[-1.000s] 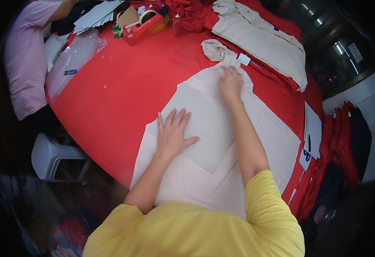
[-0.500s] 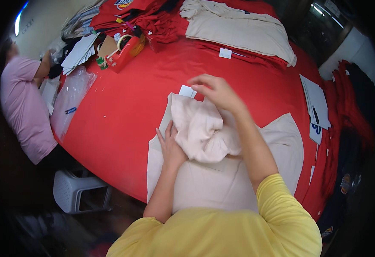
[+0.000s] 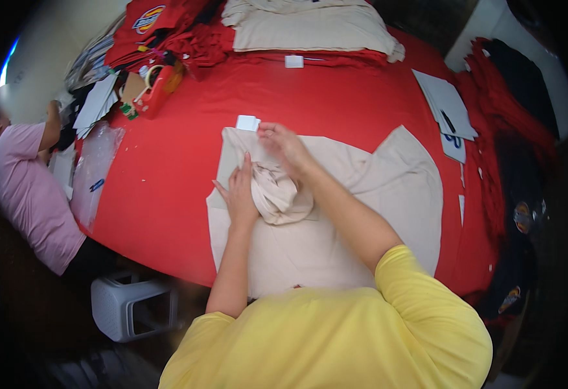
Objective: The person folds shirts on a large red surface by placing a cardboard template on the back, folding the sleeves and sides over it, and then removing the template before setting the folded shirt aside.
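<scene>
Had a cream garment (image 3: 387, 188) lying across the centre of the frame, on a red tabletop (image 3: 167, 175). Rested the left hand (image 3: 238, 198) on the garment's left part, fingers spread and pointing up the frame, right beside some bunched cloth (image 3: 277, 194) of the same cream. Held the right hand (image 3: 286, 148) near the garment's top edge, just below and right of a white tag (image 3: 248, 122), fingers bent and close together; could not tell, through the blur, about any grip on cloth or tag.

Seemed only partway along: gathered, one portion at left of centre; left loose, the broad right portion with a corner jutting upward, plus the lower portion, flat beside the yellow shirt (image 3: 323, 337).

Showed also a stack of cream garments (image 3: 316, 29) at the top of the frame, white sheets (image 3: 436, 104) under a black pen (image 3: 448, 121) at upper right, a red tape dispenser (image 3: 159, 91) at upper left, and a person in pink (image 3: 34, 175) above a grey stool (image 3: 125, 308) at lower left
</scene>
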Tool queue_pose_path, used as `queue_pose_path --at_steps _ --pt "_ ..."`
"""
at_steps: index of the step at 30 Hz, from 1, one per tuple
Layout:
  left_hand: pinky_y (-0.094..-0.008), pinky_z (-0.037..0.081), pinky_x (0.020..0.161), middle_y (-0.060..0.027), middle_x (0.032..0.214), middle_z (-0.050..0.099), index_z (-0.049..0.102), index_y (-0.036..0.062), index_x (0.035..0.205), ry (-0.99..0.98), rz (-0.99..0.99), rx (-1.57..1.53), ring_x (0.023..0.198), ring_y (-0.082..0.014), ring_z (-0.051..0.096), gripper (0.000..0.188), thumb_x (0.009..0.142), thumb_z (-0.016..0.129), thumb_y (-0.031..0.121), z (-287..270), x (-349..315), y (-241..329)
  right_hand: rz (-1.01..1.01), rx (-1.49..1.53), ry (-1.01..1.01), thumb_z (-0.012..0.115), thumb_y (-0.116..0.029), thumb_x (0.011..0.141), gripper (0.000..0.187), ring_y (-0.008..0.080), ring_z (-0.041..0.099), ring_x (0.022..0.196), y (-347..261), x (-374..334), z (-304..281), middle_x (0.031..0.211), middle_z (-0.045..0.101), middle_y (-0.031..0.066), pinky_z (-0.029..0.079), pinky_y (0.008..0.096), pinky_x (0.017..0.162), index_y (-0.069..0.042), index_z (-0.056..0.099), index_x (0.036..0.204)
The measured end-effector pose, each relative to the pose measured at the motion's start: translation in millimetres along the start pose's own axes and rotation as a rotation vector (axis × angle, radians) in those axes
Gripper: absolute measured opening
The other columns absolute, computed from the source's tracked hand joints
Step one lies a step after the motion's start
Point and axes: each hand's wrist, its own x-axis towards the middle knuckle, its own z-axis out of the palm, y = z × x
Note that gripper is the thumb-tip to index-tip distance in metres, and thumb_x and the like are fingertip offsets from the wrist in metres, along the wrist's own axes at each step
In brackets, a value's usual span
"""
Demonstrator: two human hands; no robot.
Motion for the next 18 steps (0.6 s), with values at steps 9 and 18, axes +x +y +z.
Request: queue_pose_path --at_steps 9,18 --pt "-0.0652 0.004 0.111 -0.0057 0.123 0.052 0.04 0.0135 0.144 0.094 0.023 -0.204 0.123 -0.0258 0.044 0.072 0.076 0.063 0.006 2 -3 14 0.068 -1.607 0.413 0.058 -0.012 0.083 0.026 0.0332 0.047 0.118 20 -166 -281 0.122 0.057 0.0117 0.036 0.0507 0.098 -0.01 0.063 0.108" --pt "-0.0598 0.009 0.113 -0.0093 0.12 0.05 0.059 0.0062 0.119 0.061 0.008 -0.014 0.121 -0.0295 0.042 0.045 0.076 0.066 0.016 -4 -5 -6 0.297 -1.642 0.728 0.063 -0.003 0.076 0.021 0.0339 0.049 0.107 -14 -363 -229 0.1 0.055 0.0115 0.036 0.0482 0.098 -0.008 0.059 0.096"
